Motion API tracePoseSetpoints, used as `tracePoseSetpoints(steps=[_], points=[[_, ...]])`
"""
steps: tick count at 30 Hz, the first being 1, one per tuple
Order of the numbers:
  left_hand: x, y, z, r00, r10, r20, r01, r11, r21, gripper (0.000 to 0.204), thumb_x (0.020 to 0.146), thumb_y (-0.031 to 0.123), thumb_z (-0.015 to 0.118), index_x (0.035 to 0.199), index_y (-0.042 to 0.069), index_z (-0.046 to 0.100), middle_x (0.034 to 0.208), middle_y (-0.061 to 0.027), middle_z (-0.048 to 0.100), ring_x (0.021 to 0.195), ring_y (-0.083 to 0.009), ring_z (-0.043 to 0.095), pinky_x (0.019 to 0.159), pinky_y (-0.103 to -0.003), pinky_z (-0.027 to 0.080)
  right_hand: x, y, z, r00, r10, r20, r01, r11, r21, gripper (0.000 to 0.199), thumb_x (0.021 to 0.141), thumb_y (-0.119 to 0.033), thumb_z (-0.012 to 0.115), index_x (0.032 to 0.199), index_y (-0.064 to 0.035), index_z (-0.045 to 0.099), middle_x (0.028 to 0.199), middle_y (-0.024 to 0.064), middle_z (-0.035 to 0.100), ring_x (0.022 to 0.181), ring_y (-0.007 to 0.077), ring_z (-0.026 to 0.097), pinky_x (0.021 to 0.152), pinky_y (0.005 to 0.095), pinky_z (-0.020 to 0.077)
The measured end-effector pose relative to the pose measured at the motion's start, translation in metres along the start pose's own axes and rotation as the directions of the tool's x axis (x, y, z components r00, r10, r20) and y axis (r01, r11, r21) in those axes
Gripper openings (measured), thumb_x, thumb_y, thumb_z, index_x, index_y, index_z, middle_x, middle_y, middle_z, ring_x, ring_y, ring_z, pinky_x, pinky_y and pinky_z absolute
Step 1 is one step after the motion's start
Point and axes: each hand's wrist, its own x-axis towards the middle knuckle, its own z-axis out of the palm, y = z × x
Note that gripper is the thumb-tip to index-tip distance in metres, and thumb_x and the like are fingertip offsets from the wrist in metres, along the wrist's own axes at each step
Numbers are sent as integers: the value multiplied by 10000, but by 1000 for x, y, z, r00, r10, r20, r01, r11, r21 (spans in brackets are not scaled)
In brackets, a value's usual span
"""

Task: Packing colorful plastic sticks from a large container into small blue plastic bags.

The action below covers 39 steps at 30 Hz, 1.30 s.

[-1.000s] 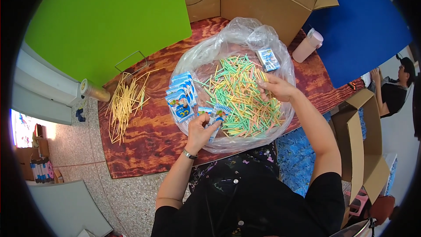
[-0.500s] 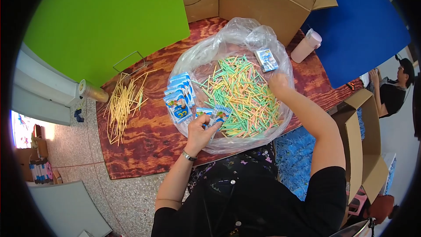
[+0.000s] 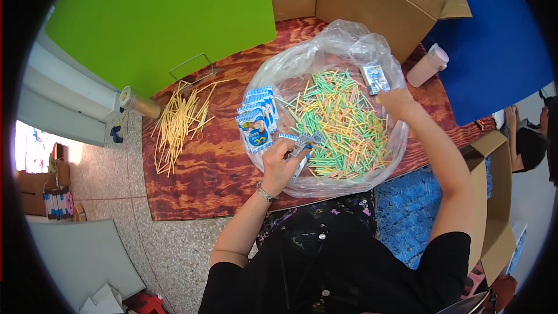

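Right hand [image 3: 400,104] has moved from the thin pastel sticks [image 3: 343,134] to the blue-and-white rectangular block [image 3: 374,77], fingers' hold unclear, while the left hand [image 3: 280,167] pinches a flat blue-and-white packet [image 3: 310,139] over the clear plastic bag [image 3: 279,65], ideally lightly, avoiding creases.

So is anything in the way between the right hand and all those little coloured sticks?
Nothing that I can see. The clear plastic bag lies around the coloured sticks, but the right arm reaches over its rim. The blue-and-white pack lies beyond the right hand, not between.
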Motion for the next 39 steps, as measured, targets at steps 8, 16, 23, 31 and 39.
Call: tracePoseSetpoints(steps=[8, 16, 23, 31, 39], points=[[0, -5, 2, 982, 134, -130, -121, 987, 105, 287, 679, 49, 834, 864, 23, 617, 761, -52, 592, 626, -124, 536, 561, -249, 434, -78, -97, -126, 816, -512, -266, 563, 605, 562, 343, 936, -181, 536, 1252, -95, 434, 817, 237, 625, 779, 420, 624, 656, 493, 467], [3, -3, -6, 968, 232, -93, -215, 963, 165, 335, 694, 64, 826, 952, 28, 616, 828, -80, 634, 665, -168, 606, 578, -272, 484, -74, -122, -141, 750, -631, -199, 648, 639, 414, 454, 931, -183, 547, 1341, -107, 368, 806, 221, 639, 784, 422, 628, 658, 508, 468], [3, 0, -9, 954, 282, -102, -258, 946, 199, 360, 681, 69, 830, 964, 29, 611, 819, -94, 632, 664, -201, 607, 581, -289, 487, -75, -130, -151, 752, -645, -137, 649, 688, 323, 426, 928, -201, 547, 1309, -95, 388, 799, 219, 643, 795, 417, 636, 672, 520, 468], [1, 1, -11, 947, 301, -109, -273, 938, 212, 370, 674, 76, 836, 959, 21, 608, 822, -98, 636, 667, -203, 613, 582, -296, 490, -75, -129, -157, 730, -654, -199, 681, 671, 291, 439, 926, -214, 550, 1316, -87, 394, 789, 216, 649, 763, 402, 646, 655, 511, 478], [3, 0, -14, 927, 368, -75, -348, 917, 198, 334, 667, 5, 761, 967, 21, 616, 836, -109, 639, 720, -253, 623, 624, -331, 497, -71, -131, -155, 715, -694, -87, 690, 680, 249, 556, 915, -247, 584, 1367, -31, 342, 766, 222, 640, 744, 410, 637, 644, 508, 482]])
